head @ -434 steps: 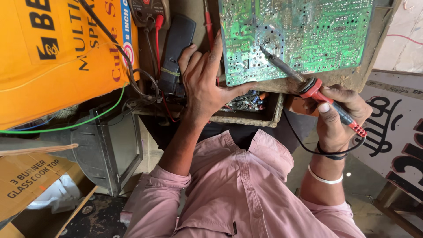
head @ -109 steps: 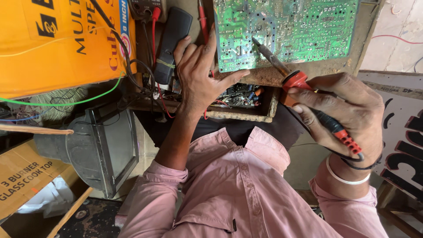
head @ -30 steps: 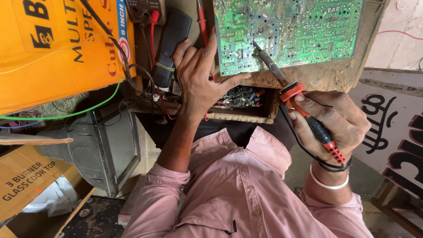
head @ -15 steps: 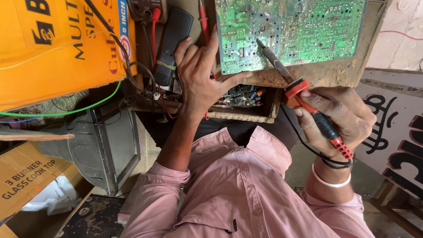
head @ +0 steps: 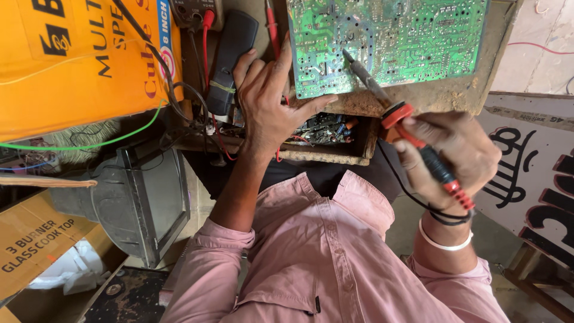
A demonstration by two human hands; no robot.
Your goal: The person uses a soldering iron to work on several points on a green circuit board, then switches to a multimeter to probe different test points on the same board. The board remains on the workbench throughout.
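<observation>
Head view: right hand (head: 460, 158) clenches soldering iron (head: 412, 143); left hand (head: 269, 101), released, steadies circuit board (head: 388, 42).

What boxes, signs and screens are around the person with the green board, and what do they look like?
Orange box: top left, big, bright orange with dark lettering and a blue strip on its edge.
Brown carton: bottom left, plain cardboard with dark print.
Old screen: left of the pink sleeve, grey, boxy, glass dark.
Painted sign: right edge, pale board with large black letters.
Meter: top middle, dark, red lead plugged in; its display cannot be made out.
</observation>
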